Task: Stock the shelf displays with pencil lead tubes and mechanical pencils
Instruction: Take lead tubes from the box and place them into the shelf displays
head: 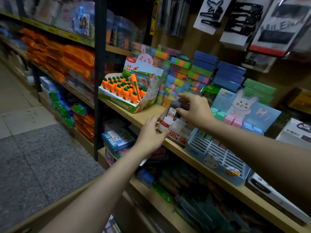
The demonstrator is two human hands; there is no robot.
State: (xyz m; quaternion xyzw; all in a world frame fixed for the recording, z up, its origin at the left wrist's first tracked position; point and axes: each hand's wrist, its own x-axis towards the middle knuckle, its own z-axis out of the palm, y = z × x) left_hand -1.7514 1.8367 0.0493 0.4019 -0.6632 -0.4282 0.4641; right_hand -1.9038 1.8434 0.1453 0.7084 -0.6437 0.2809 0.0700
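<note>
— Holding what? 
— Left hand (pixel 151 132) grips the white lead-tube display box (pixel 175 130) on the wooden shelf (pixel 134 115); right hand (pixel 195 108) pinches lead tubes (pixel 175 106) above it.

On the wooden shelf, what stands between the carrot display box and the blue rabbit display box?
In the head view, a small red-and-white lead tube display box stands there. The left hand holds its side; the right hand reaches over it.
</note>
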